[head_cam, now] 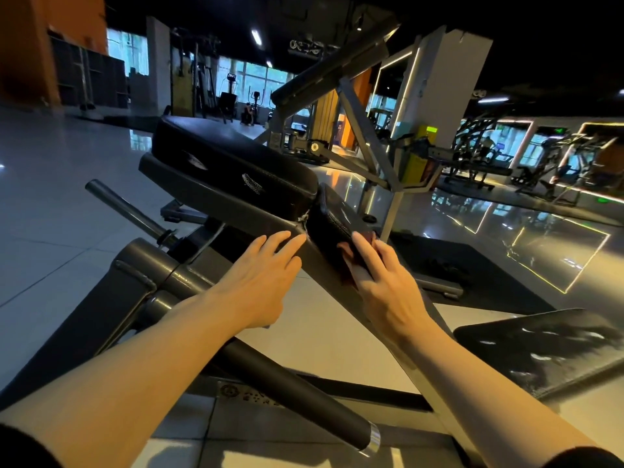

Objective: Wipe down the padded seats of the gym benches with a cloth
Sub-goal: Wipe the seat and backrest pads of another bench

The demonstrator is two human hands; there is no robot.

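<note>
A black padded bench pad [216, 153] with small tears lies tilted across the middle of the view. Below its lower end sits a smaller black seat pad [332, 219]. My right hand [385, 282] presses a dark reddish cloth [349, 265] flat against the near part of this small pad; most of the cloth is hidden under the fingers. My left hand [260, 278] rests with straight fingers on the grey metal frame [236, 211] just left of the small pad and holds nothing.
A steel bar [125, 207] sticks out left of the bench. A black foam roller [297, 393] with a chrome end lies low in front. A black footplate [540, 349] is at the lower right. Other gym machines [472, 163] stand behind on the glossy tiled floor.
</note>
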